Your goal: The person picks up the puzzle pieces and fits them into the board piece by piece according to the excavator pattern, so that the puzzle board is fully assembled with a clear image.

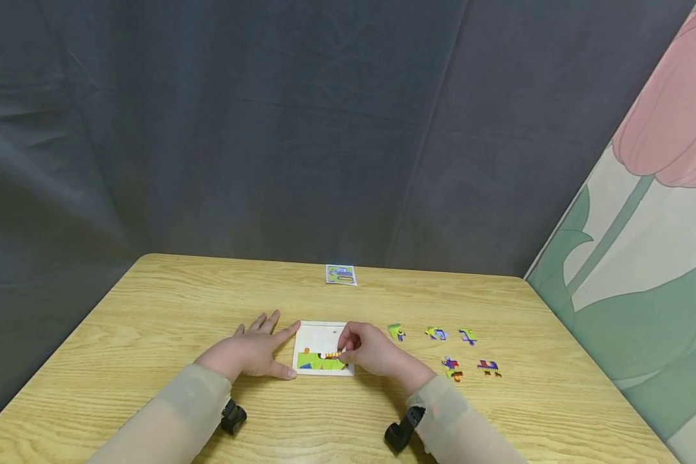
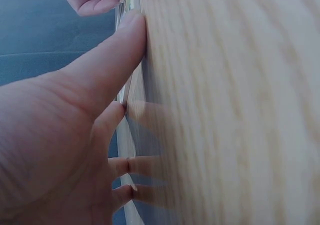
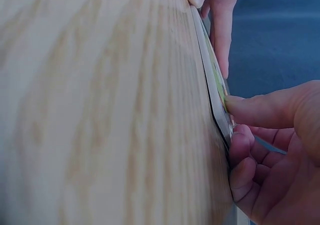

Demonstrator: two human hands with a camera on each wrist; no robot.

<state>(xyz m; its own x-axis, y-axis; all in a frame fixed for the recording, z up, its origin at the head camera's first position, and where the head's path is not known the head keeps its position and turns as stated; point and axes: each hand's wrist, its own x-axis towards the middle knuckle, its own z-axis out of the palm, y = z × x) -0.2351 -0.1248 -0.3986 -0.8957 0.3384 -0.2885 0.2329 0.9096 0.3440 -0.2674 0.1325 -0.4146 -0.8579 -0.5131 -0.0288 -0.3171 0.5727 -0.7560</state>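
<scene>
A white puzzle tray [image 1: 320, 335] lies flat on the wooden table [image 1: 151, 309], its near row filled with green pieces. My left hand [image 1: 267, 347] lies flat with straight fingers against the tray's left edge; in the left wrist view the left hand [image 2: 112, 115] presses its thumb on that edge [image 2: 131, 92]. At the tray's right side my right hand [image 1: 343, 353] pinches a small orange puzzle piece [image 1: 332, 355] on the board. The right wrist view shows the right hand [image 3: 235, 122] with curled fingertips at the tray rim [image 3: 214, 87]; the piece itself is hidden there.
Several loose puzzle pieces [image 1: 436, 333] lie on the table to the right of the tray, in two rows. A small picture card [image 1: 341, 274] sits near the far table edge. Dark cloth hangs behind, and a tulip-painted panel [image 1: 644, 258] stands at the right.
</scene>
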